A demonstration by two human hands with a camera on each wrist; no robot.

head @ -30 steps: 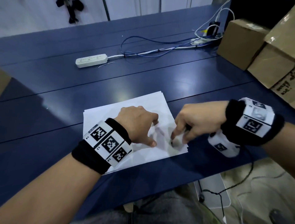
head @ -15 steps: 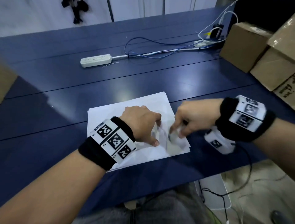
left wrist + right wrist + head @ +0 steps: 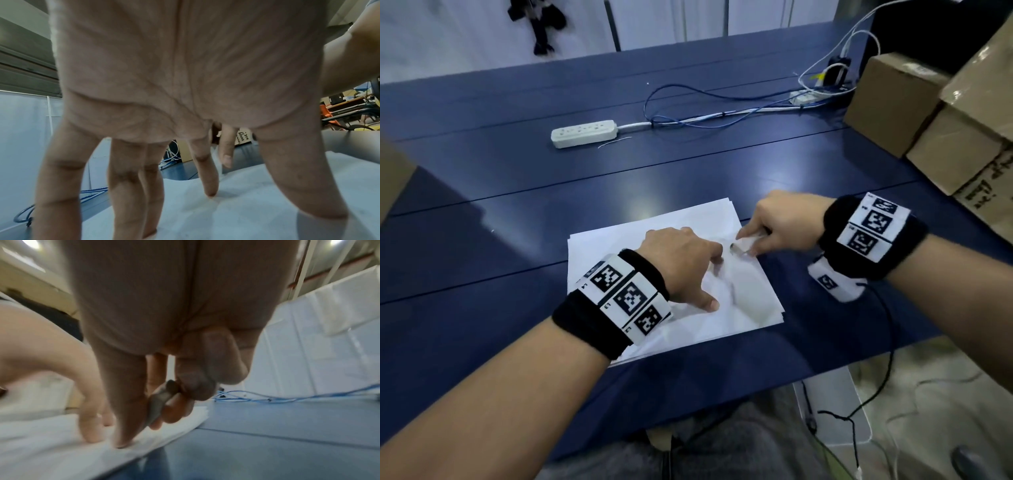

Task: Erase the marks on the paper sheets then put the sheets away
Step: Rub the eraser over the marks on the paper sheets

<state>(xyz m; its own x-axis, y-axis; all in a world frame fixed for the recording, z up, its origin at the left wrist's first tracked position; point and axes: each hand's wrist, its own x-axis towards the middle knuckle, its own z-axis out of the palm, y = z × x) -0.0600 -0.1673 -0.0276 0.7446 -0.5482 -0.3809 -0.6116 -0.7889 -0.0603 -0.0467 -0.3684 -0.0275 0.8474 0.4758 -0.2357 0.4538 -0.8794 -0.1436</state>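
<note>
Several paper sheets are lying stacked on the worktop in the head view, where we are pressing our left hand down with spread fingers. From the left wrist, those fingertips are touching paper. From the right wrist, our right hand is pinching the eraser near the stack's edge; rubbing hard there could crumple the top sheet.

I can read almost no text here. The wristbands and carry black-and-white square code markers with tiny characters beside them, too small for me. At 3 o'clock, the cardboard box shows dark handwritten marks that I cannot decipher.
</note>
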